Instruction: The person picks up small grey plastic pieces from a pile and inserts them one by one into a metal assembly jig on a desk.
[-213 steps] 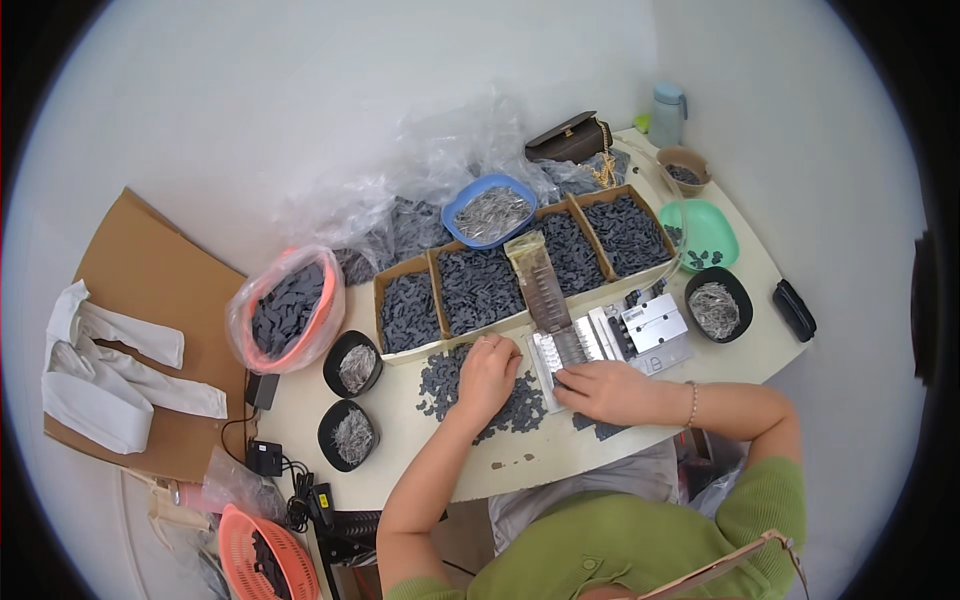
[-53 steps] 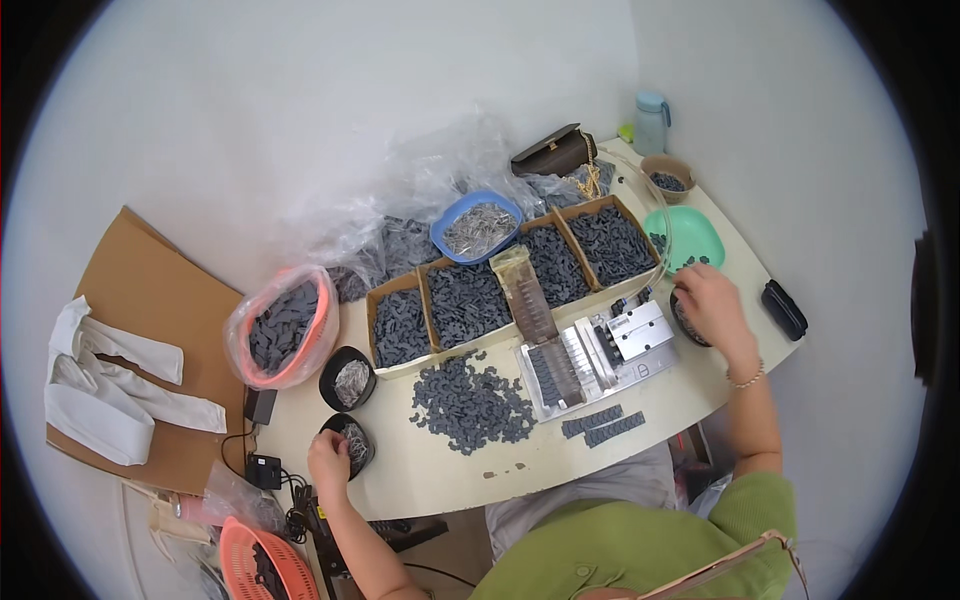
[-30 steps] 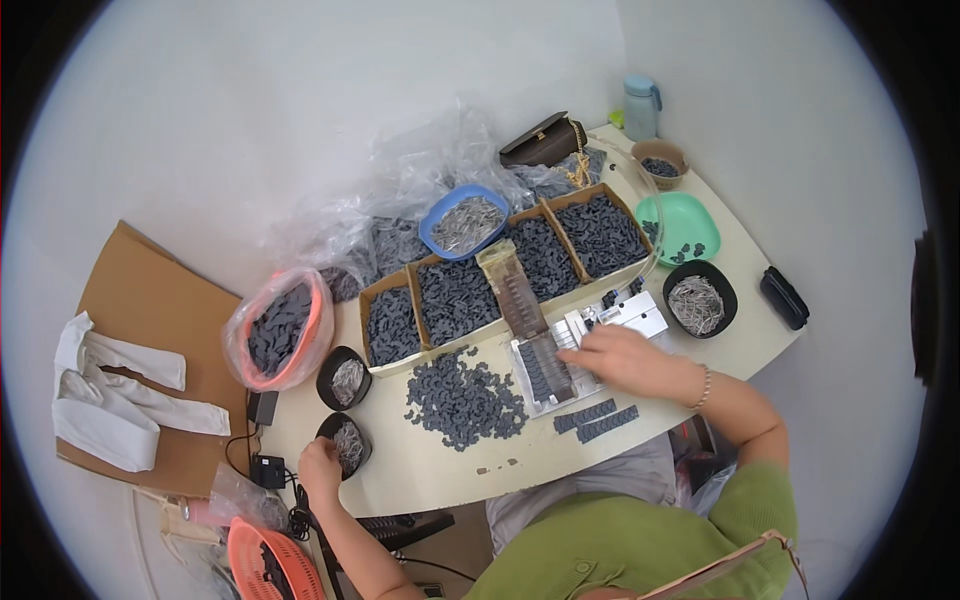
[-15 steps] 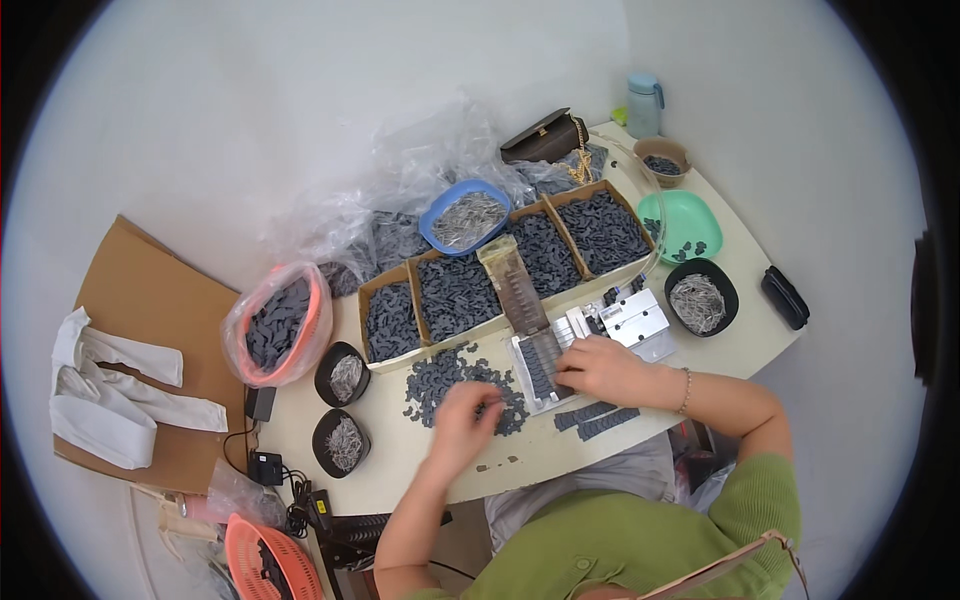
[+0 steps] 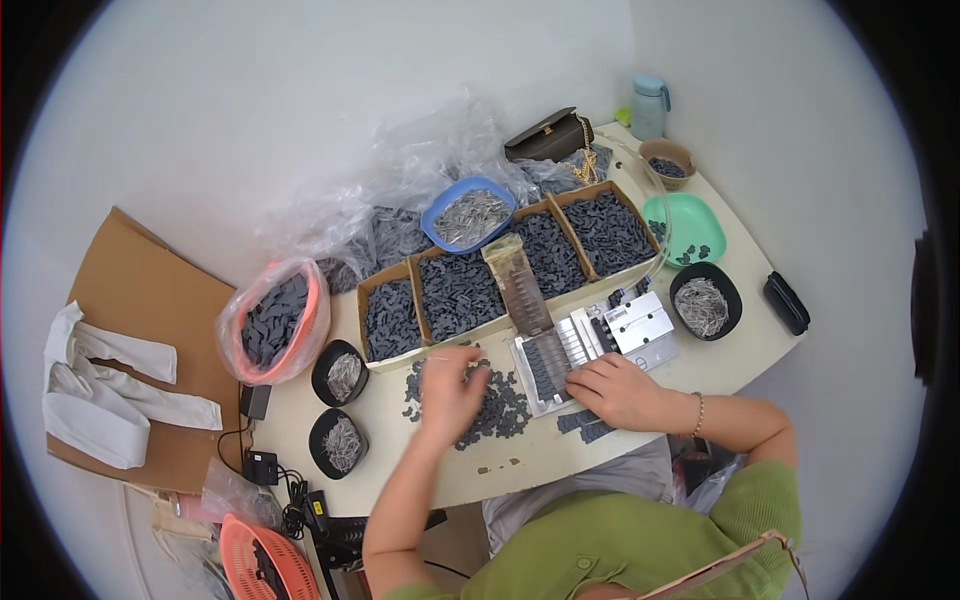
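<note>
My left hand hovers over a loose pile of small dark grey plastic parts. Its thumb stands apart from the bent fingers; a thin pale line crosses the fingers, too fine to identify. My right hand is closed at the lower right of a metal jig, its fingertips pressed together by a row of grey parts lying in it. What those fingertips pinch is hidden. Beside the right wrist, strips of joined grey parts lie on the table, partly covered by the hand.
A divided cardboard tray of grey parts stands behind the jig. Black bowls of metal pins are at left, another black bowl at right. A blue bowl, green tray and lined orange basket surround them.
My left hand has risen from the pile and moved away from me, its thumb now apart. My right hand has shifted slightly right and nearer me, covering more of the strips.
</note>
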